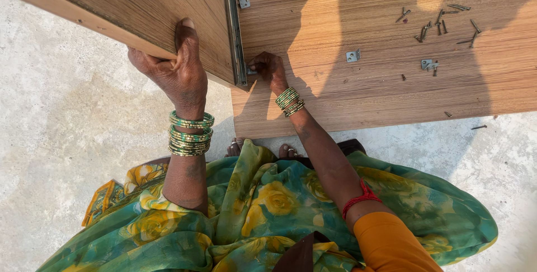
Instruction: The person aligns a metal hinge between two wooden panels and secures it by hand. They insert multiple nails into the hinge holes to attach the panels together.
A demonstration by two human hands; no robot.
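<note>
Left hand [178,69] clamps the edge of the upright brown wood-grain panel [140,3] — right hand [268,68] pinches closed at its grey metal rail [235,31], over the flat wooden board [380,82] strewn with loose screws [442,26].

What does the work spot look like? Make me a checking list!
Surface: flat wooden board lying on a concrete floor.
Job's things: upright wooden panel with a metal rail along its edge.
Clutter: loose screws and small metal brackets on the board.
Grippers: left hand grips the panel's edge; right hand touches the rail's lower end.
Cables: nothing seen.
Surroundings: sunlight and shadows across the board.
</note>
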